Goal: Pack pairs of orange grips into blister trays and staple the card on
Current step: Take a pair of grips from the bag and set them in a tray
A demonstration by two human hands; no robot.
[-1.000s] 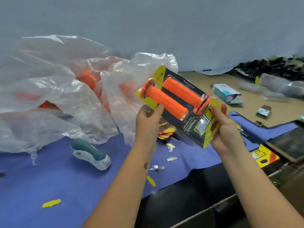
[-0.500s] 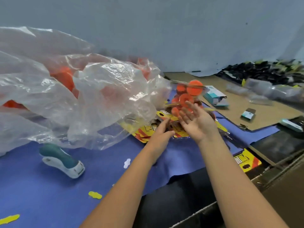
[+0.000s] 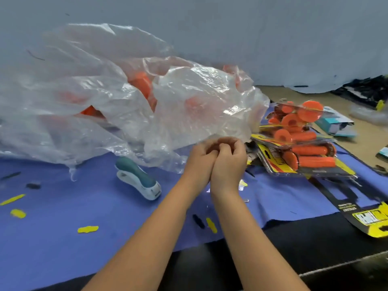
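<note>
Where hands [image 3: 218,158] meet, crinkled plastic [image 3: 130,106].

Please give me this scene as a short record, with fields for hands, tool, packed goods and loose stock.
hands: left hand and right hand pressed together, fingers curled, over the blue cloth
tool: stapler lying on the cloth, untouched
packed goods: finished packs piled at right
loose stock: orange grips inside the clear plastic bag
</note>
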